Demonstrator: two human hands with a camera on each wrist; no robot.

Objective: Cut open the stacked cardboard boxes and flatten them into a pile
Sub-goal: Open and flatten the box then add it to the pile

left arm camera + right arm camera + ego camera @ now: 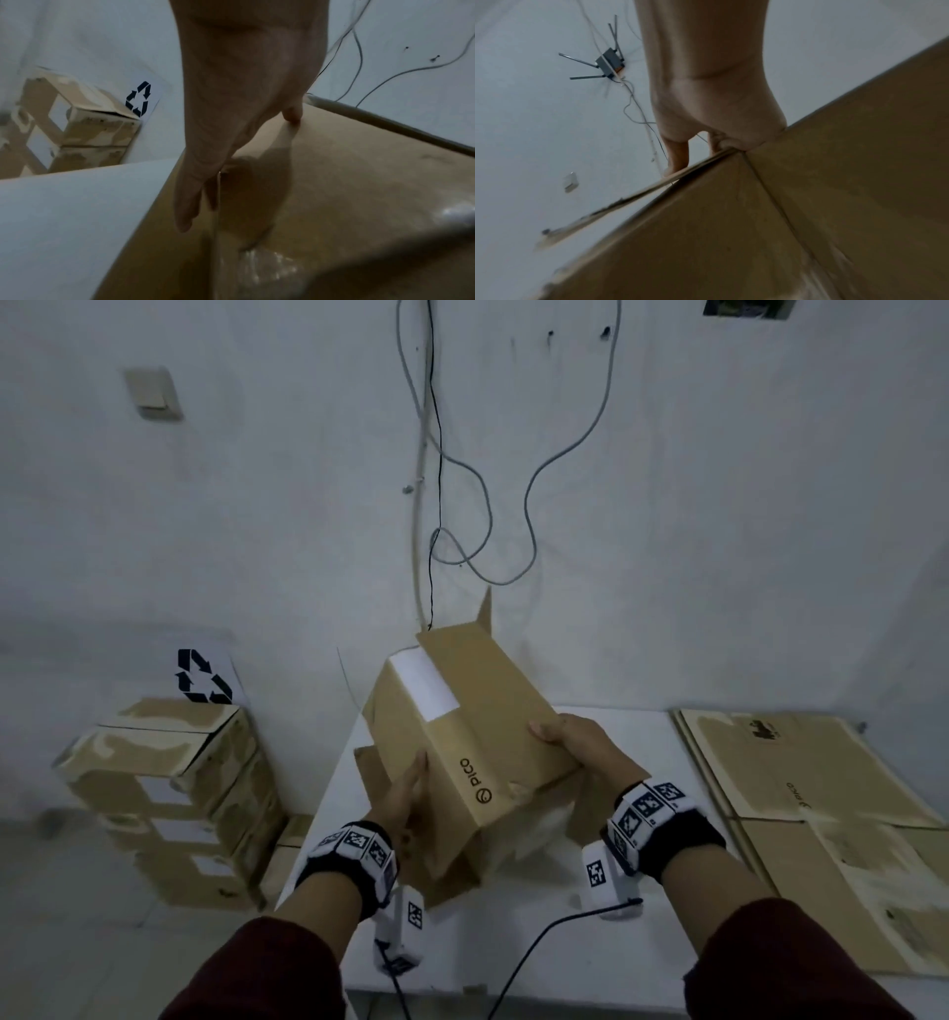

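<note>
I hold the opened box (462,742) tilted over the table (642,742), left hand (408,796) flat against its side, right hand (580,744) gripping its edge; next, I judge, collapse it toward the flattened pile (801,793) at 3 o'clock

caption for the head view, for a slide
Both hands, left hand and right hand, collapse an opened cardboard box over the white table.

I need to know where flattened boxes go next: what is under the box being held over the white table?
Under the held box lies the white table, with a brown cardboard piece showing at the box's left. What lies directly beneath is covered by the box and both hands.
</note>
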